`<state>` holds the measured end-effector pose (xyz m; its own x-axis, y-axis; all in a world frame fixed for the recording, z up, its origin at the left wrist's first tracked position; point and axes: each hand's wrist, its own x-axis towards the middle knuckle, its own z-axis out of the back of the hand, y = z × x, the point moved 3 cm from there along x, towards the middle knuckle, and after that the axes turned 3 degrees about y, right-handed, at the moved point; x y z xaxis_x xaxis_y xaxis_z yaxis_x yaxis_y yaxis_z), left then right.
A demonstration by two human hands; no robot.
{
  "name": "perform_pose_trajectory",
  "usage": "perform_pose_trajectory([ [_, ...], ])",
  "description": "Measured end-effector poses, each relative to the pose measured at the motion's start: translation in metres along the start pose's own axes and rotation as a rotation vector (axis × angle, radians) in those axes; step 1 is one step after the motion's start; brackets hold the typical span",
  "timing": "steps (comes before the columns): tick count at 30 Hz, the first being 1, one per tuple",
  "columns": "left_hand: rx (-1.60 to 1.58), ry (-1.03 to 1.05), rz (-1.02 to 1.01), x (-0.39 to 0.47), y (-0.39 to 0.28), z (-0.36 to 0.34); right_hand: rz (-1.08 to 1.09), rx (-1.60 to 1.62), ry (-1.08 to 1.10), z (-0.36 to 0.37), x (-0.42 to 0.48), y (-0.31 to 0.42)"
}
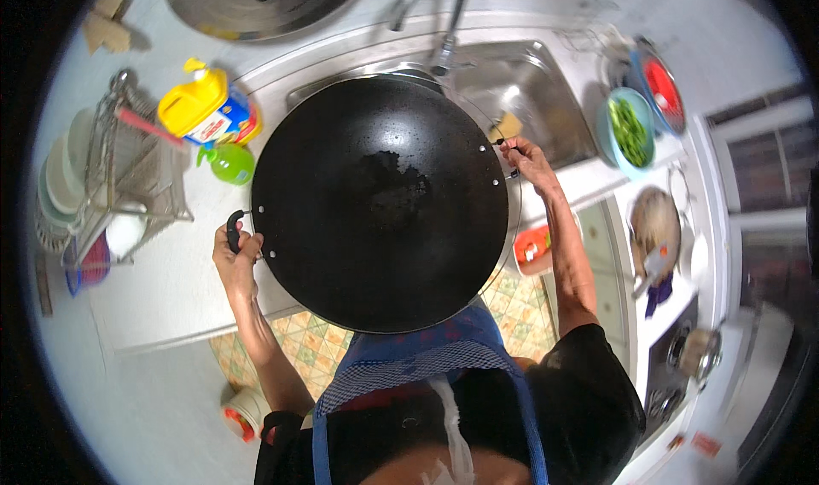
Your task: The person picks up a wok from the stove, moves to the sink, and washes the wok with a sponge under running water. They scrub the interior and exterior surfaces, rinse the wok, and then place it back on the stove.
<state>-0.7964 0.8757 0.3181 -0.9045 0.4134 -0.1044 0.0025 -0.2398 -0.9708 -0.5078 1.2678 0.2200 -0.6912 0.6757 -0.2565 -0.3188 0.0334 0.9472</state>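
A large black wok is held level by its two side handles, over the counter edge and part of the sink. Drops and a wet patch show on its inner surface. My left hand grips the black handle on the left side. My right hand is closed round the opposite handle, above the rim of the stainless steel sink. A yellow sponge lies in the sink beyond my right hand. The chrome faucet stands at the back of the sink.
Left of the wok stand a green pump bottle, a yellow detergent jug and a dish rack. Right of the sink is a blue bowl of green vegetables. Further right lie a cleaver on a round chopping board and a stove.
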Motion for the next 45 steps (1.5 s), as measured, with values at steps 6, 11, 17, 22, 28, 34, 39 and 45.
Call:
perform_pose_trajectory([
  [6,0.048,0.29,-0.12,-0.026,-0.023,-0.032,-0.087,-0.066,-0.38,0.037,-0.165,-0.015],
  [11,-0.028,0.624,-0.165,-0.054,-0.026,-0.101,-0.062,0.058,-0.659,0.062,-0.318,-0.032],
  [17,-0.072,0.981,-0.163,-0.161,-0.028,-0.212,-0.186,0.145,-1.065,0.085,-0.522,-0.086],
  [22,-0.096,1.303,-0.136,-0.312,-0.017,-0.29,-0.277,0.207,-1.307,0.092,-0.703,-0.127],
  [28,-0.061,1.591,-0.057,-0.497,0.011,-0.366,-0.303,0.264,-1.556,0.096,-0.901,-0.18],
  [34,0.011,1.814,0.035,-0.669,0.023,-0.413,-0.414,0.257,-1.733,0.081,-1.054,-0.203],
  [39,0.046,2.046,0.053,-0.78,0.025,-0.462,-0.521,0.313,-1.862,0.082,-1.133,-0.214],
  [45,0.067,2.223,0.116,-0.888,0.025,-0.53,-0.553,0.379,-2.005,0.111,-1.197,-0.234],
])
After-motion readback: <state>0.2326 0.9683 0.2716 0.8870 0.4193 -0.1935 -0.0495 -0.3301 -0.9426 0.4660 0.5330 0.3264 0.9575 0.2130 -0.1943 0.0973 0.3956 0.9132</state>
